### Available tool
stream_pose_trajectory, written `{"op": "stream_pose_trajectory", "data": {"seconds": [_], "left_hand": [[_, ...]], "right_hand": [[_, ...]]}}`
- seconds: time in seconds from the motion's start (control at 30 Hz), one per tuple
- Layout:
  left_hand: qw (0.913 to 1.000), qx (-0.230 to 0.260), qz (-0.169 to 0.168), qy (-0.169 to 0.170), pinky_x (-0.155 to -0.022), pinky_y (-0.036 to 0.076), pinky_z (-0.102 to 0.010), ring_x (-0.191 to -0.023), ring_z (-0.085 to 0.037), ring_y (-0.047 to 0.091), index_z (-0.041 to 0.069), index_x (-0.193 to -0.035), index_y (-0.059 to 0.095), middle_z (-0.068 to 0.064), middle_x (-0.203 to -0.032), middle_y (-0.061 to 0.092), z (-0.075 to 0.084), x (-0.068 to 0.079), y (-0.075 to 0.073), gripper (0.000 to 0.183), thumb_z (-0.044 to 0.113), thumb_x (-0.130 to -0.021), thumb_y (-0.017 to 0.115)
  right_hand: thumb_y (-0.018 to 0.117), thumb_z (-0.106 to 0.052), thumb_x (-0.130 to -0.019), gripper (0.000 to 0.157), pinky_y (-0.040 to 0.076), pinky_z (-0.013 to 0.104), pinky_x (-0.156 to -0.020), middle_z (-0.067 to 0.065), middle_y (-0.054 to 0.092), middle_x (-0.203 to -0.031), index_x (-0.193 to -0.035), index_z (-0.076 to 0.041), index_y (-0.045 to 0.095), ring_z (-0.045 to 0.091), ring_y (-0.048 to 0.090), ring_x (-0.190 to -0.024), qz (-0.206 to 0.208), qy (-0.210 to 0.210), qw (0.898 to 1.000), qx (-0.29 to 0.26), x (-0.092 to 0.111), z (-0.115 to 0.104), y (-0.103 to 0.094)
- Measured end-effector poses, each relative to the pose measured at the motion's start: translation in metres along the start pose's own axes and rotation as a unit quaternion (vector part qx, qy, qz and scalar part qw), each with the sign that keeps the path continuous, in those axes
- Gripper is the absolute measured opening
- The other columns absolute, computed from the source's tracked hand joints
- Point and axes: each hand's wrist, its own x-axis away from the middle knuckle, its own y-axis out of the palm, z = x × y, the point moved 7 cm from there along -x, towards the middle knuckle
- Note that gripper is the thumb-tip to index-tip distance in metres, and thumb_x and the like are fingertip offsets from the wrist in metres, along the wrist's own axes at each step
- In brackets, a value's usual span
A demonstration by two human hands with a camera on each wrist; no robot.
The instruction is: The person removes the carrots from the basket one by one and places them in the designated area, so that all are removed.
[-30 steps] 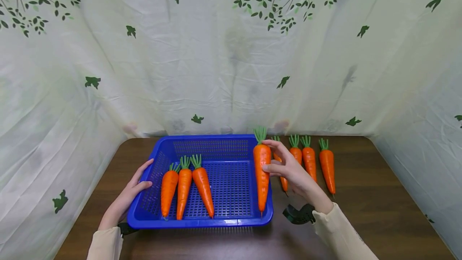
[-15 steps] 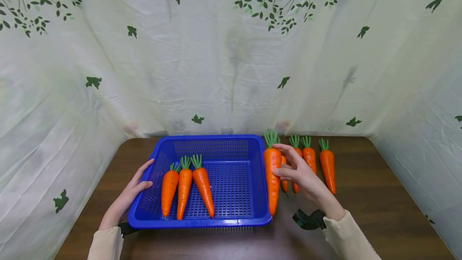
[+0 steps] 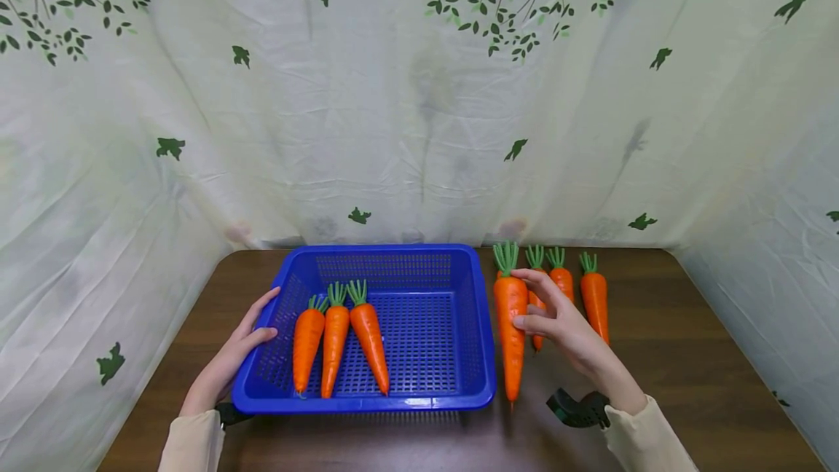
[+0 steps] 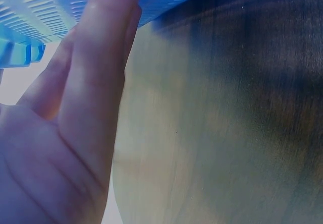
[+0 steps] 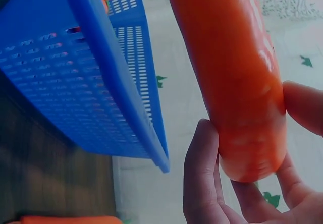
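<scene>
In the head view, my right hand [image 3: 564, 323] pinches a large orange carrot [image 3: 510, 337] with green stalks, held upright just right of the blue basket [image 3: 393, 404]. The right wrist view shows thumb and fingers around the thick end of this carrot [image 5: 242, 93]; the basket wall [image 5: 55, 77] stands apart from it. My left hand [image 3: 229, 363] grips the basket's left rim, its thumb over the edge; the left wrist view shows its fingers [image 4: 96, 67] against the basket's underside. Inside the basket, three carrots [image 3: 336, 352] lie side by side toward the left.
Right of the held carrot, more carrots lie in a row: one [image 3: 537, 304] partly behind my fingers, another [image 3: 561, 281], and one [image 3: 594, 304] farthest right. The brown wooden table [image 3: 695, 370] ends at a white leaf-printed curtain [image 3: 426, 130].
My right hand has moved the carrot rightward, from over the basket's right rim to beside the basket, covering a carrot that lay on the table. My left hand and the basket have stayed put.
</scene>
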Motion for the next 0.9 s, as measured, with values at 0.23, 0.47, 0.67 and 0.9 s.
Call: {"op": "stream_pose_trajectory", "data": {"seconds": [0.23, 0.47, 0.67, 0.9], "left_hand": [[1.0000, -0.001, 0.001, 0.002, -0.084, 0.046, -0.061, -0.125, -0.058, 0.026, 0.036, -0.153, 0.008, -0.021, -0.153, -0.001, 0.000, 0.000, 0.000, 0.064, 0.022, -0.100, 0.042], [1.0000, -0.001, 0.002, 0.002, -0.084, 0.046, -0.062, -0.125, -0.059, 0.025, 0.036, -0.153, 0.009, -0.021, -0.153, -0.002, 0.000, 0.000, 0.000, 0.064, 0.023, -0.100, 0.043], [1.0000, 0.000, -0.002, 0.006, -0.084, 0.045, -0.061, -0.125, -0.059, 0.026, 0.036, -0.153, 0.008, -0.022, -0.153, -0.002, 0.001, -0.001, 0.000, 0.064, 0.022, -0.100, 0.043], [1.0000, -0.002, -0.001, 0.007, -0.084, 0.046, -0.061, -0.124, -0.058, 0.027, 0.037, -0.153, 0.008, -0.022, -0.153, -0.001, 0.001, -0.001, 0.000, 0.064, 0.023, -0.100, 0.042]], "right_hand": [[0.059, -0.005, -0.090, 0.060, 0.050, 0.033, -0.074, 0.017, 0.021, -0.149, -0.142, -0.009, 0.030, 0.020, 0.058, -0.090, 0.020, 0.005, 1.000, 0.007, 0.008, 0.005, -0.007], [0.057, -0.003, -0.091, 0.056, 0.052, 0.034, -0.077, 0.018, 0.017, -0.150, -0.140, -0.010, 0.032, 0.021, 0.060, -0.096, 0.027, 0.006, 1.000, -0.010, 0.018, 0.009, -0.012], [0.057, -0.004, -0.091, 0.055, 0.052, 0.035, -0.076, 0.015, 0.013, -0.152, -0.140, -0.011, 0.032, 0.022, 0.059, -0.095, 0.029, 0.013, 0.999, -0.007, 0.024, 0.014, -0.019], [0.058, -0.002, -0.090, 0.055, 0.052, 0.035, -0.078, 0.018, 0.015, -0.150, -0.138, -0.008, 0.033, 0.026, 0.060, -0.094, 0.027, 0.006, 1.000, 0.001, 0.030, 0.017, -0.020]]}}
